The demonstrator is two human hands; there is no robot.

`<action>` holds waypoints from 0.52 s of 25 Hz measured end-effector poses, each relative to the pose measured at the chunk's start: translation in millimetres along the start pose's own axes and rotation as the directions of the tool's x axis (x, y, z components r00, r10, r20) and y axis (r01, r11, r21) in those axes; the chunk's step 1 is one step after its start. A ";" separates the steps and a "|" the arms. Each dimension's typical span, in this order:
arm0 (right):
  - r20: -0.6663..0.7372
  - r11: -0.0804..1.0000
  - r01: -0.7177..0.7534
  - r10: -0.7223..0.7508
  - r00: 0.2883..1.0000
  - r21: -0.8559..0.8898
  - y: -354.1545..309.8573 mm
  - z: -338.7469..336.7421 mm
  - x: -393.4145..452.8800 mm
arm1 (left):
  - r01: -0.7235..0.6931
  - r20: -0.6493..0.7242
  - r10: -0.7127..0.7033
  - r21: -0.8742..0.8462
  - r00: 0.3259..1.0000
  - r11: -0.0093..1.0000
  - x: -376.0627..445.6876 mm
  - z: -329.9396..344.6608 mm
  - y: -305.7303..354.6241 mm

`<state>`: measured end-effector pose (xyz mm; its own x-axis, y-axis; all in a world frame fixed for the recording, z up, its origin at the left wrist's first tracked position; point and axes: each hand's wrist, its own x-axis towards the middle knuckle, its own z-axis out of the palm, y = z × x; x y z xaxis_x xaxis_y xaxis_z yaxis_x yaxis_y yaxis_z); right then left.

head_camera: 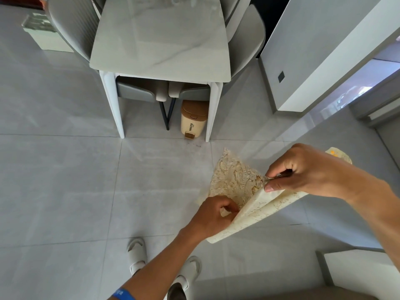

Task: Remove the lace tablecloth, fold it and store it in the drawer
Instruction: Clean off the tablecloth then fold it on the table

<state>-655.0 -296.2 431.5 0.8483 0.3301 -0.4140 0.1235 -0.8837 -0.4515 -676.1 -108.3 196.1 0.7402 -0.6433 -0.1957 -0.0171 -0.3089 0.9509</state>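
Above the pale grey tiled floor [65, 180], both hands hold a cream lace tablecloth [236, 182] in mid-air, folded small.

On the left, the left hand [213, 215], a blue wristband [122, 293] on its forearm, curls its fingers round the cloth's lower fold; to the right, the right hand [303, 169] pinches the upper edge between thumb and forefinger. Beyond them stands a white marble-topped table [160, 37], its top bare, with a beige pedal bin [193, 119] beneath it.

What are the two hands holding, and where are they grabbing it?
Both hold the folded lace tablecloth in the air. The left hand grips its lower edge; the right hand pinches the upper edge between thumb and fingers.
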 end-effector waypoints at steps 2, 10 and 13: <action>0.002 1.000 0.017 -0.017 1.000 -0.003 0.7 3.0 -1.0 | 0.091 0.103 -0.086 -0.042 0.991 0.995 -11.2 8.5 -7.4; -0.098 0.987 -0.032 0.048 0.994 0.158 0.9 10.0 -2.8 | 0.167 -0.124 -0.209 -0.287 0.970 0.943 -0.8 20.4 15.6; -0.162 0.973 -0.143 0.173 0.972 0.179 3.4 22.9 -5.1 | 0.099 0.083 -0.079 -0.263 0.993 0.960 -2.1 30.5 25.5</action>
<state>-670.7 -293.3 413.9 0.9289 0.1142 -0.3523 -0.0936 -0.8479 -0.5218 -698.6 -136.2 213.4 0.6806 -0.6730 -0.2896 0.2332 -0.1758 0.9564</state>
